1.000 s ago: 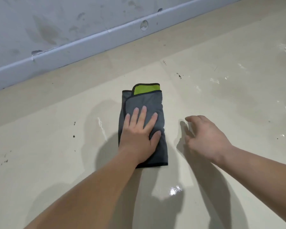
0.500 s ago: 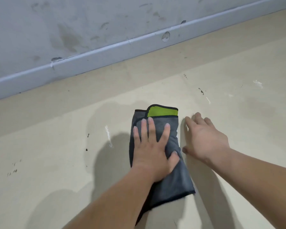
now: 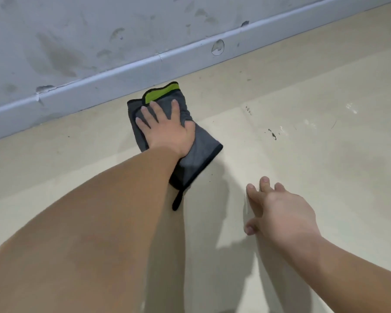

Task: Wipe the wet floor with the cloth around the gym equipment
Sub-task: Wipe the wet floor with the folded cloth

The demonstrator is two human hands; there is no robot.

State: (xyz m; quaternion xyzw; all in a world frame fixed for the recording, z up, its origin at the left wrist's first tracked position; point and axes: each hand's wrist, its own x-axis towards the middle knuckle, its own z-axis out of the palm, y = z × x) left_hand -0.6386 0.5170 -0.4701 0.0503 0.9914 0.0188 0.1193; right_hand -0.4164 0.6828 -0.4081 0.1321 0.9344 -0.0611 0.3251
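Close beside the scuffed grey skirting board (image 3: 104, 80), the left hand (image 3: 167, 129) presses flat, fingers spread, on the folded grey cloth with a green patch (image 3: 201, 145), while the right hand (image 3: 282, 213) rests splayed on the beige floor (image 3: 325, 154), well apart.

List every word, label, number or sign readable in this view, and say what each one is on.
None can be read.
The cloth under the left hand shows no label or print.
Wall, skirting board and floor carry only stains, chips and specks; a tiny dark mark on the floor is too small to read.
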